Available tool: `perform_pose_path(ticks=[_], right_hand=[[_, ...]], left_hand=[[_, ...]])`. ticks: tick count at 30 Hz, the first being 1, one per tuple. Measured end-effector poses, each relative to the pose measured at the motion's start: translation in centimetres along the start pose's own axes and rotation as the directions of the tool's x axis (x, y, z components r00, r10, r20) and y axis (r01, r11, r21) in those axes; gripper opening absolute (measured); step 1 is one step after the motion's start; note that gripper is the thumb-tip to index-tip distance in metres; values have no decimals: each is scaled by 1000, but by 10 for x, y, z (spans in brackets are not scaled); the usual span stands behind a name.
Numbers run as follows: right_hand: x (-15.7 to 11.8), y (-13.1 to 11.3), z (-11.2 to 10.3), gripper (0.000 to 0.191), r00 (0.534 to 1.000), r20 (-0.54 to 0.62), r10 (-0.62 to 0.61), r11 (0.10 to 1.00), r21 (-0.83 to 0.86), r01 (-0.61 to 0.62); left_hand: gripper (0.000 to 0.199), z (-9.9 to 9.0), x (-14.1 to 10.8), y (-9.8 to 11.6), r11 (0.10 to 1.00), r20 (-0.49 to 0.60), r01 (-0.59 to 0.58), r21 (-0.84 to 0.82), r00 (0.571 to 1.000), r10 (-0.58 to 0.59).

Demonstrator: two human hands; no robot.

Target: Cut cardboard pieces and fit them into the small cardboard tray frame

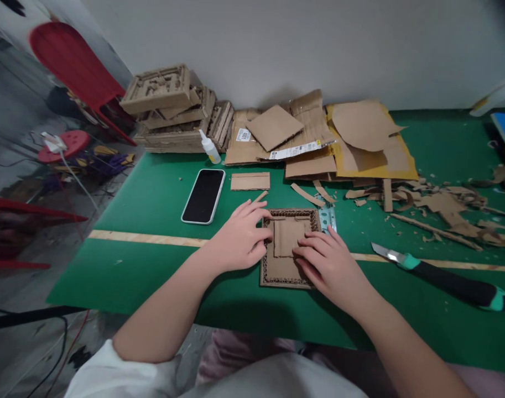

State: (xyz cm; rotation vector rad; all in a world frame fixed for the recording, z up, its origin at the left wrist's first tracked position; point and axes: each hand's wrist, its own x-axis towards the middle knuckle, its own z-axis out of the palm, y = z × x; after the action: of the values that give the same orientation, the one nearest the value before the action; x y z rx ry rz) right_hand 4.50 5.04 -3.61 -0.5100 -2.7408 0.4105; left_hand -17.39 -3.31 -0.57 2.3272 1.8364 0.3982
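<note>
A square cardboard tray (289, 270) lies flat on the green table, its raised border made of corrugated strips with the wavy edges showing. Inside it rests a smaller square cardboard piece (286, 239), nearer the far side. My left hand (241, 237) is at the tray's left border, fingers stretched and apart, with the fingertips touching the rim and inner edge. From the right, my right hand (329, 262) reaches over the border, its fingers extended onto the right edge of the small piece. Neither hand is wrapped around anything. The tray's right side is partly hidden.
A phone (203, 196), a glue bottle (211, 148) and a small cardboard rectangle (250, 181) lie beyond my left hand. Stacked cardboard trays (161, 91) and sheets (275, 128) line the wall. At right are a utility knife (447, 279), scraps (451, 210) and a green ruler (327, 216).
</note>
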Motion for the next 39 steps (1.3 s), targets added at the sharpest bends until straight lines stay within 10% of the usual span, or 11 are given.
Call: perform_pose_path(ticks=[39], right_hand=[[1,1,1,19,1000,13,-17,1000,20,17]], left_hand=[[22,14,1,20,990,13,-119,81,993,118]])
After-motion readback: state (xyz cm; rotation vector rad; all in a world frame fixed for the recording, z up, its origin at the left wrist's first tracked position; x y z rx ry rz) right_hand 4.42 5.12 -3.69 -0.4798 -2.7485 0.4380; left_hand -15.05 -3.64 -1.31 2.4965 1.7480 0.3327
